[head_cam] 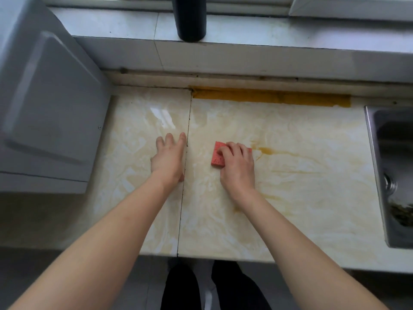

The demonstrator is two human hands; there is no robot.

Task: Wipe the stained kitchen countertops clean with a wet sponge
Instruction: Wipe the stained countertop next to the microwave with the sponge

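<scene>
Roughly midway, at a guess. Pressing the pink sponge (218,157) down on the counter (312,209) with the right hand (238,167), fingers curled over its top and gripping it, just right of the seam (181,215) between two slabs. Bracing with the left hand (168,157), flat on the slab left of that seam, fingers straight and close together, holding nothing. Looks wiped and glossy around and left of the sponge, with a bright sheen on the left slab, though hard to say whether wet or merely polished. Left to do: an orange streak (267,150) touching the sponge's right edge and running toward the sink (375,153); fainter yellow smears (290,171) farther right and toward the front edge beside the right wrist; a mustard band (268,96) along the back edge, tape or stain, cannot tell which. Pale cream marbled stone, smooth, likely to release the streaks with a few firm passes. Steel sink set into the far right, dark debris (402,214) in its basin. Grey appliance (51,97) at the left, butting the counter. Behind, a raised tiled ledge (279,32) under a window frame (335,5), with a dark cylinder (191,19) standing on it, top out of view. Grimy joint between counter and ledge. Dark trousers (181,287) and floor below the front edge.
</scene>
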